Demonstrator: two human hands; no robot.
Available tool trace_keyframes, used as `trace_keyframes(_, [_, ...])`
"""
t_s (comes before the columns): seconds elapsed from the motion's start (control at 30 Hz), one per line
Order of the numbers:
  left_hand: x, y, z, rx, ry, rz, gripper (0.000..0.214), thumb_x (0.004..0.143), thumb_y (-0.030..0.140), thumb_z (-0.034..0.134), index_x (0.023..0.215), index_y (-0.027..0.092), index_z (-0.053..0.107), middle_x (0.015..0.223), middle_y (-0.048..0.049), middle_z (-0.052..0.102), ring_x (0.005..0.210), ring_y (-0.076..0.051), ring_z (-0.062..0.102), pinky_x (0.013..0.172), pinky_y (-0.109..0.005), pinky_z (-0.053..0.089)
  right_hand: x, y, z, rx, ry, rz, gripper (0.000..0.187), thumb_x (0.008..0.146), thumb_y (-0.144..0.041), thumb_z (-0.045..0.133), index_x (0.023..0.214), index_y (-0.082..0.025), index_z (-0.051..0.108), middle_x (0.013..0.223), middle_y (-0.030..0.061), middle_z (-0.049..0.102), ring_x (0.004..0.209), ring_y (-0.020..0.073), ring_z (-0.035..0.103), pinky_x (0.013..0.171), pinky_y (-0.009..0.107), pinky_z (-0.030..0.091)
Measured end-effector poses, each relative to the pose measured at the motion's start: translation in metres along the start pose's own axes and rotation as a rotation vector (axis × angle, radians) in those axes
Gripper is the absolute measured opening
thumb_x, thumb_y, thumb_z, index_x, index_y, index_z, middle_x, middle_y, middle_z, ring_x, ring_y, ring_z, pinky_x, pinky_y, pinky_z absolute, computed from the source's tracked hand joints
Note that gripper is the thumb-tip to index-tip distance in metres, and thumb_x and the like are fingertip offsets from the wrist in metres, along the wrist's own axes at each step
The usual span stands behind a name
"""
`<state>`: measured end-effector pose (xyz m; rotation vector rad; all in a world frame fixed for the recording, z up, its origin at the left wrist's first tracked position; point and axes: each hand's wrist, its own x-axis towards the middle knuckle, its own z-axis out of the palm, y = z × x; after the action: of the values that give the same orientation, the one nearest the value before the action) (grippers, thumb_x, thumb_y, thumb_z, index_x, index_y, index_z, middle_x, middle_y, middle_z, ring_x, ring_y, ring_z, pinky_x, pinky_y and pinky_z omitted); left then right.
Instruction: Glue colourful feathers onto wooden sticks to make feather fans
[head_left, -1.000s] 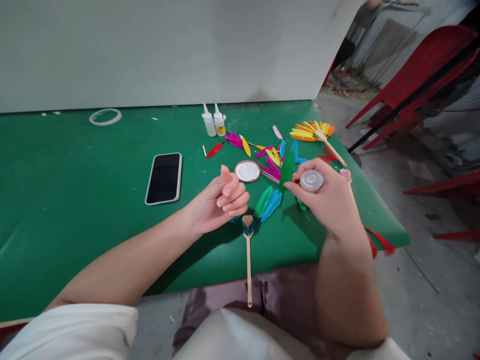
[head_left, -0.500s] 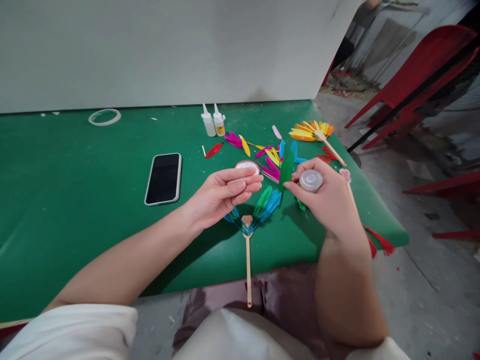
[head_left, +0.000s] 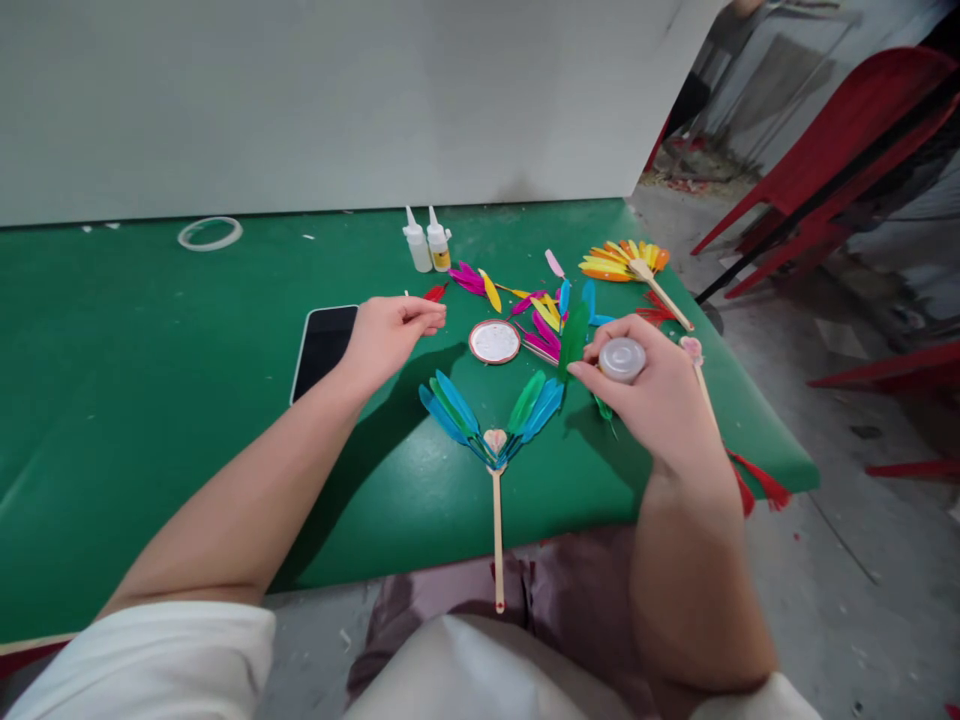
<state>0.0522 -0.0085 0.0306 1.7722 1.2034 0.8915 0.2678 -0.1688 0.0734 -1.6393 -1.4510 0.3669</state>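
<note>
My right hand (head_left: 649,385) grips a green feather (head_left: 575,335) between thumb and fingertips, and a small glue bottle (head_left: 622,359) is tucked in the same hand with its round end toward me. My left hand (head_left: 394,335) hovers above the table beside the phone, its fingertips pressed together; whether anything is between them I cannot make out. Below and between the hands lies a feather fan (head_left: 495,450) with blue and green feathers spread on both sides of a heart-shaped head, its wooden stick pointing toward me. A round white disc with a red rim (head_left: 494,342) rests just beyond it.
A phone (head_left: 319,350) lies at left. Two glue bottles (head_left: 427,245) stand near the wall, a tape ring (head_left: 210,234) to their left. Loose magenta feathers (head_left: 545,338) and others lie mid-table. A yellow-orange fan (head_left: 622,262) and a tasselled stick (head_left: 701,375) lie at right.
My left hand has moved left from over the round disc toward the phone, uncovering the disc and the fan's left feathers, and its fingertips have come together. My right hand stays put.
</note>
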Motion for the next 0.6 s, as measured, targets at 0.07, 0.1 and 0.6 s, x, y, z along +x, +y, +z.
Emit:
trace_keyframes(0.07, [0.004,-0.006,-0.005,0.148,0.051,0.03,0.015,0.067,0.031,0.069,0.071,0.017,0.069,0.068,-0.0023,0.068,0.065,-0.015,0.063,0.068,-0.027,0.05,0.0,0.0,0.0,0.011,-0.003,0.007,0.014,0.071,-0.023,0.065,0.076,-0.022,0.052,0.075,-0.0032,0.06,0.068,0.0139,0.057,0.065,0.028,0.044])
trace_keyframes(0.1, [0.006,-0.009,-0.007,0.2,0.065,0.037,0.016,0.066,0.033,0.07,0.067,0.017,0.068,0.063,-0.0018,0.066,0.061,-0.015,0.062,0.065,-0.026,0.049,0.001,0.001,0.001,0.016,-0.005,0.011,0.014,0.071,-0.022,0.065,0.076,-0.022,0.052,0.074,-0.0033,0.06,0.068,0.0136,0.056,0.064,0.028,0.044])
trace_keyframes(0.6, [0.011,-0.028,0.005,-0.348,-0.06,-0.209,0.02,0.061,0.017,0.073,0.079,0.01,0.065,0.074,-0.0054,0.068,0.075,-0.014,0.066,0.074,-0.024,0.054,0.001,0.002,0.0,0.029,-0.006,0.03,0.014,0.071,-0.022,0.065,0.076,-0.022,0.052,0.074,-0.0033,0.059,0.069,0.0135,0.056,0.066,0.028,0.043])
